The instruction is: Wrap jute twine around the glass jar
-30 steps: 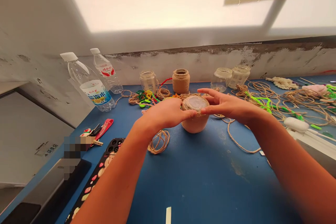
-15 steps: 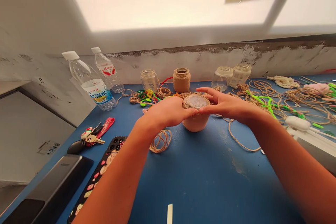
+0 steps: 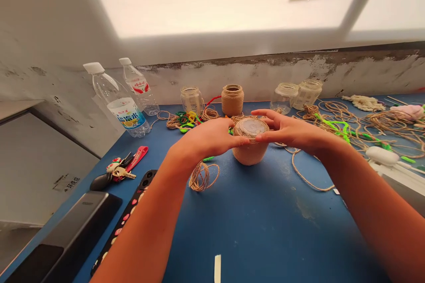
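On a scuffed blue workbench (image 3: 265,225), my spread hands meet around a twine-wrapped jar (image 3: 249,152) standing upright mid-bench. My left hand (image 3: 209,139) lies with its fingers against the jar's near rim, and my right hand (image 3: 292,133) reaches its fingertips to the right rim, neither one pinching. Behind stands a second twine-wrapped jar (image 3: 232,100). A loose twine coil (image 3: 203,177) lies just below my left wrist, with keys (image 3: 122,171) farther left.
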Available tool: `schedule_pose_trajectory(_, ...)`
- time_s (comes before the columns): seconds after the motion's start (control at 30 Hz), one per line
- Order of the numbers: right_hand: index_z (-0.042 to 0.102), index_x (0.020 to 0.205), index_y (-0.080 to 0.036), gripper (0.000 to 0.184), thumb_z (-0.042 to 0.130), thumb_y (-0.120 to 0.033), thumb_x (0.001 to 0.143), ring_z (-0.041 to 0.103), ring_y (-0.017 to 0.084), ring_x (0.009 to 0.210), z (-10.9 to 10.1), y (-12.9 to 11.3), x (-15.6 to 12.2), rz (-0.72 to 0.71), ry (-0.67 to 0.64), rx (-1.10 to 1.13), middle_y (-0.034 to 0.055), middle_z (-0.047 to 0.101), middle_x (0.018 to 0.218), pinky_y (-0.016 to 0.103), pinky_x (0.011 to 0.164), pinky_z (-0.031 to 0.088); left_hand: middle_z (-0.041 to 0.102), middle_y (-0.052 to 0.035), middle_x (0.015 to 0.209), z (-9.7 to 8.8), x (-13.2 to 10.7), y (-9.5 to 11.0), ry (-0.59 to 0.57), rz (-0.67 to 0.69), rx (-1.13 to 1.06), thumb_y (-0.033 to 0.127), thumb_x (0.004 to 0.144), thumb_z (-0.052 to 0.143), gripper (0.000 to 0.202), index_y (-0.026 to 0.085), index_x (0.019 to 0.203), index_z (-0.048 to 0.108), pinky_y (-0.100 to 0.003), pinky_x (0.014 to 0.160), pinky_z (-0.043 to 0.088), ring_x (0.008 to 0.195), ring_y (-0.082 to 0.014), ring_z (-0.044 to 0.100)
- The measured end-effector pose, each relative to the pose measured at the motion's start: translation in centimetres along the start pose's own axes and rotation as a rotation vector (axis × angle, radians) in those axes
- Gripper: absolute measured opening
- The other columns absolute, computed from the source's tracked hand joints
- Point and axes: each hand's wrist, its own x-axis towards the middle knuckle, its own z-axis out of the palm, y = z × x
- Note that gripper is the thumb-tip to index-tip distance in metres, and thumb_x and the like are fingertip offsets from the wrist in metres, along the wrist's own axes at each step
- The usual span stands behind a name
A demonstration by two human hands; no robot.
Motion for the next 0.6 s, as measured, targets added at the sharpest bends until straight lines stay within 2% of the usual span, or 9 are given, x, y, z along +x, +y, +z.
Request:
schedule_pose_trajectory(0.1, 0.042, 0.143, -0.027, 0.074, 0.074, -0.027, 0.076, 0.059, 0.029, 0.126, 0.00, 0.00, 0.00, -0.007, 0.005, -0.015, 0.0048, 0.065, 0.136, 0.042, 0.109, 0.045, 0.071, -0.0008, 0.117, -0.34, -0.23, -0.20, -0.001, 0.012, 0.014, 0.064, 0.081, 0.052, 0.051, 0.031, 0.118, 0.066, -0.026, 0.072, 0.047, 0.096, -0.0242, 0.065)
schedule_pose_trajectory(0.27, 0.042, 0.143, -0.026, 0.075, 0.073, -0.026, 0.075, 0.058, 0.028, 0.127, -0.09, 0.18, 0.13, -0.015, 0.006, 0.006, 0.0053, 0.066, 0.135, 0.040, 0.109, 0.044, 0.069, -0.0027, 0.124, -0.60, -0.60, -0.28, -0.010, -0.001, 0.038, 0.064, 0.084, 0.048, 0.054, 0.030, 0.123, 0.064, -0.026, 0.073, 0.046, 0.102, -0.0260, 0.064)
schedule_pose_trajectory(0.4, 0.040, 0.144, -0.025, 0.076, 0.072, -0.025, 0.076, 0.059, 0.027, 0.126, -0.09, 0.32, 0.22, -0.013, -0.005, 0.038, 0.0054, 0.068, 0.132, 0.042, 0.111, 0.042, 0.066, -0.0004, 0.131, -0.30, -0.40, -0.37, -0.008, 0.046, -0.001, 0.063, 0.085, 0.049, 0.053, 0.033, 0.128, 0.062, -0.026, 0.082, 0.046, 0.111, -0.0259, 0.062)
schedule_pose_trajectory(0.6, 0.036, 0.147, -0.026, 0.082, 0.073, -0.019, 0.074, 0.058, 0.028, 0.128, 0.01, 0.18, 0.23, 0.007, 0.014, 0.108, 0.0064, 0.066, 0.135, 0.043, 0.111, 0.042, 0.071, -0.0024, 0.120, 0.17, 0.29, -0.54, 0.006, 0.030, 0.008, 0.056, 0.082, 0.055, 0.049, 0.029, 0.123, 0.063, -0.027, 0.077, 0.047, 0.100, -0.0247, 0.065)
